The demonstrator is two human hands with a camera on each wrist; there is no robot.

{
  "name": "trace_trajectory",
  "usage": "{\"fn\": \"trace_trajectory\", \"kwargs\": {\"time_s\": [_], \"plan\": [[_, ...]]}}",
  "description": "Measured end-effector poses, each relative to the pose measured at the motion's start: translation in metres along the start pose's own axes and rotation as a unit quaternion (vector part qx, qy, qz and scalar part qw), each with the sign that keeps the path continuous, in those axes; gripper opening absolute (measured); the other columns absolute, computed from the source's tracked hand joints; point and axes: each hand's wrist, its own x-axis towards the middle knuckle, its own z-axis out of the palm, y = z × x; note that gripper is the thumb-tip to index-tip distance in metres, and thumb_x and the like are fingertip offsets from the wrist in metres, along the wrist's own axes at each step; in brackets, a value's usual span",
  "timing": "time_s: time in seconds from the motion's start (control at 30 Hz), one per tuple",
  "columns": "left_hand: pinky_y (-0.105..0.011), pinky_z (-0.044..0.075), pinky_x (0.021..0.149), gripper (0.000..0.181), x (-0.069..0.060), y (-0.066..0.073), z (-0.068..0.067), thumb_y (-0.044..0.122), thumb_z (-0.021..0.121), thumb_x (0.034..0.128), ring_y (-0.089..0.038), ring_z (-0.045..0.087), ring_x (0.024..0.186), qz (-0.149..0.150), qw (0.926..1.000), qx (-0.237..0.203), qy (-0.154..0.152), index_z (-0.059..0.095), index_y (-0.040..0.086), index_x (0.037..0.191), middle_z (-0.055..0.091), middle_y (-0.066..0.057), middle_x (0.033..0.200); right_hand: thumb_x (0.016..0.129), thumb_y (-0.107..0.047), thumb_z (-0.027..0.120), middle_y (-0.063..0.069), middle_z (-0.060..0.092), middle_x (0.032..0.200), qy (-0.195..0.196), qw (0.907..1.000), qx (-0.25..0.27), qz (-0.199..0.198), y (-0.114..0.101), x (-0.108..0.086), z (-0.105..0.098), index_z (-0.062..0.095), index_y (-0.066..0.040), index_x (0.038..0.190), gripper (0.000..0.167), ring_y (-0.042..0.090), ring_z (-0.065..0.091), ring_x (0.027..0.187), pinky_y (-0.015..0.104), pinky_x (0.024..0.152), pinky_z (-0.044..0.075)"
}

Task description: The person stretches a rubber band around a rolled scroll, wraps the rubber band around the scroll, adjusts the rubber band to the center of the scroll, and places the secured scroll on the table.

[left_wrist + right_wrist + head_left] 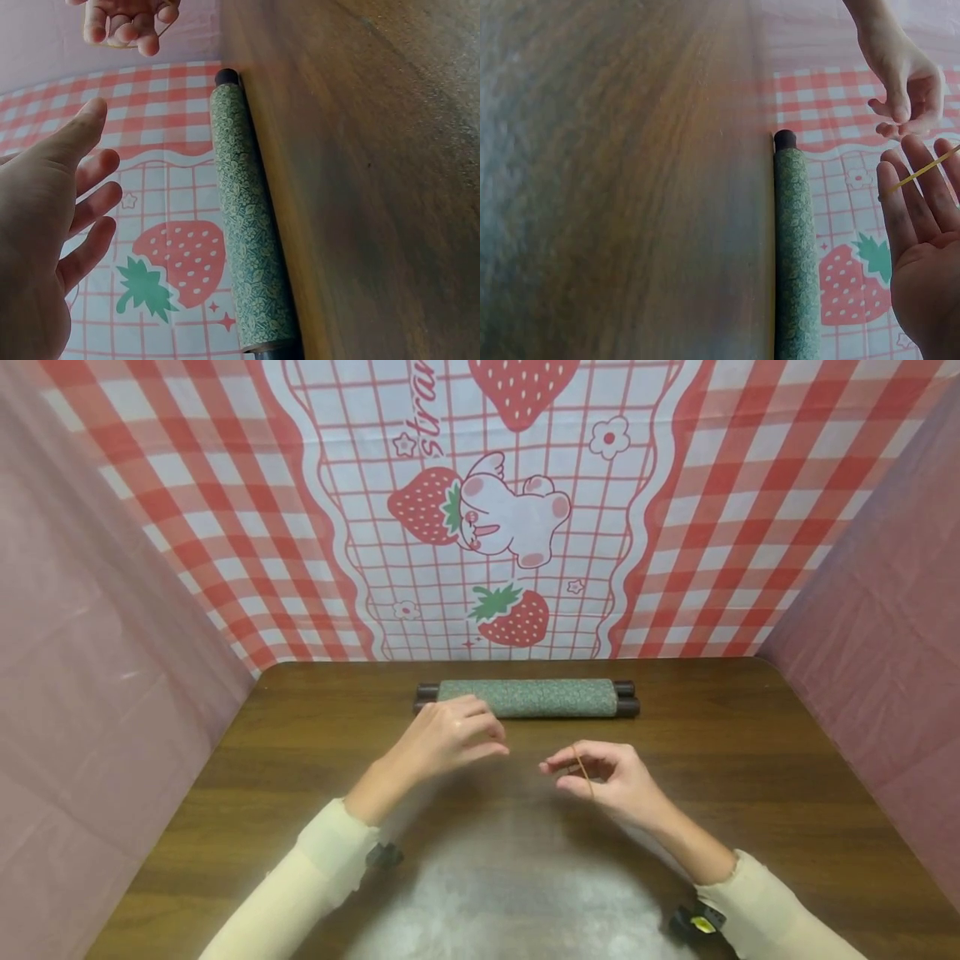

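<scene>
My right hand: fingers spread, seemingly to hold the rubber band taut. My left hand: relaxed, empty.

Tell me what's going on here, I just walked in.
A person is working with both bare hands above a wooden table. The right hand has a thin yellowish band, probably a rubber band, looped around its fingers. The left hand is held out close by and holds nothing; the two hands are apart. Near the table's far edge lies a rolled-up green scroll with dark ends, and neither hand is touching it.
</scene>
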Motion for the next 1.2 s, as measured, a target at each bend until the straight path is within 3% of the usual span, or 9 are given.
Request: {"fn": "trace_trajectory", "kwargs": {"time_s": [0.1,0.27,0.63,0.77,1.2], "plan": [[-0.02,0.062,0.072,0.024,-0.001,0.002,0.0,0.033,0.096,0.0857,-0.012,0.074,0.082,-0.004,1.0,0.001,-0.005,0.081,0.015,0.094,0.08,0.003,0.091,0.097,0.014,0.074,-0.006,0.087,0.121,0.002,0.9999,0.013,-0.006,0.0,0.0,-0.001,0.074,0.009,0.128,0.032,0.005,0.082,0.111,0.022,0.087,0.066],[-0.021,0.061,0.071,0.025,-0.003,0.005,-0.001,0.037,0.094,0.0884,-0.012,0.074,0.082,-0.016,0.9996,-0.001,-0.023,0.082,0.016,0.095,0.08,0.004,0.092,0.097,0.014,0.075,0.002,0.088,0.12,0.006,0.9999,0.0,-0.01,0.002,0.0,-0.002,0.072,0.003,0.136,0.041,0.002,0.081,0.112,0.019,0.077,0.064],[-0.021,0.058,0.068,0.031,-0.007,0.007,0.0,0.041,0.094,0.0864,-0.012,0.072,0.08,-0.023,0.9993,-0.003,-0.028,0.081,0.016,0.097,0.078,0.004,0.091,0.094,0.011,0.079,0.029,0.081,0.121,0.012,0.9975,-0.067,0.018,0.0,-0.001,-0.008,0.071,0.009,0.132,0.039,0.0,0.08,0.113,0.026,0.091,0.069],[-0.021,0.058,0.067,0.03,-0.007,0.008,0.0,0.04,0.095,0.0857,-0.012,0.073,0.08,-0.025,0.9992,-0.004,-0.03,0.081,0.016,0.097,0.078,0.004,0.091,0.093,0.009,0.08,0.027,0.081,0.119,0.017,0.9959,-0.085,0.024,0.0,0.0,-0.009,0.072,0.007,0.131,0.039,-0.003,0.078,0.113,0.023,0.089,0.067],[-0.02,0.057,0.068,0.031,-0.007,0.008,0.0,0.043,0.092,0.0886,-0.011,0.072,0.081,-0.027,0.999,0.001,-0.036,0.081,0.016,0.099,0.078,0.004,0.092,0.089,0.007,0.085,0.013,0.083,0.121,0.038,0.992,-0.118,0.025,-0.002,-0.001,-0.013,0.075,-0.006,0.128,0.042,-0.001,0.078,0.112,0.031,0.084,0.068]]}}
